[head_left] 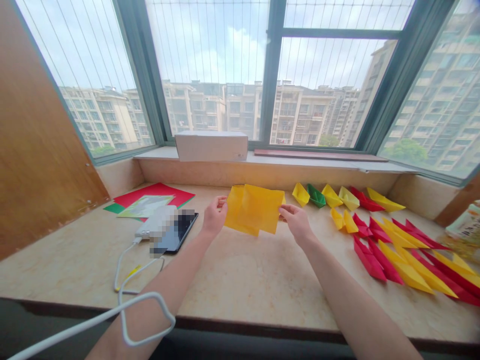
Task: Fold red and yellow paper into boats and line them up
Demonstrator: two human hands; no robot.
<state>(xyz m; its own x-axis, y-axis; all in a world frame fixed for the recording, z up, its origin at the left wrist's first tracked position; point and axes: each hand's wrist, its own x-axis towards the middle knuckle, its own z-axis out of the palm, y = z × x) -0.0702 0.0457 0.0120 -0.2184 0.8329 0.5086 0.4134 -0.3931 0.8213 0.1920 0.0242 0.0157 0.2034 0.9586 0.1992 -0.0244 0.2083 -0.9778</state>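
Note:
Two overlapping sheets of yellow paper (255,209) are held up just above the stone ledge, in the middle of the view. My left hand (215,215) pinches their left edge between thumb and fingers. At the right edge, my right hand (296,220) grips the paper the same way. The sheets are slightly offset from each other, and whether they are joined behind I cannot tell. Close to my right hand stand folded paper boats, among them a yellow one (300,194) and a green one (316,195).
Red and green paper sheets (157,192) lie at the left. A white power bank (157,222) rests beside a phone (182,232), and a white cable (146,296) loops over the front edge. Several red and yellow double boats (405,265) cover the right. A white box (212,146) sits on the windowsill.

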